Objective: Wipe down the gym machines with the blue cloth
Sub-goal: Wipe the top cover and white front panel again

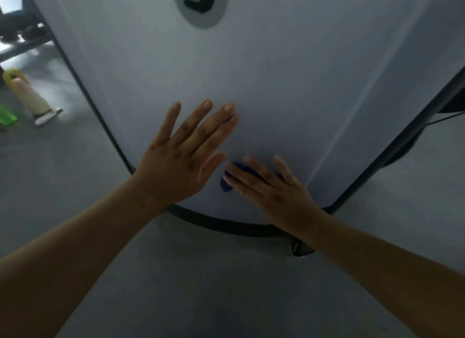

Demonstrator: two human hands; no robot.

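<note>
Wiping the lower part of the grey machine panel point(276, 86), cloth under the right hand.

Right hand point(273, 190) lies flat with fingers straight and spread, pressing the blue cloth point(227, 184) against the panel. It is not pinching or clenching. Left hand point(180, 159) is flat and empty just beside it, likely bracing. The cloth sits almost wholly under the right fingers, near the panel's dark bottom rim point(226, 227), with only a bunched corner showing at their left edge. Judgement: the cloth looks wadded (small contact patch), so spread it wider, press evenly and overlap passes up toward the logo badge point(201, 3).
</note>
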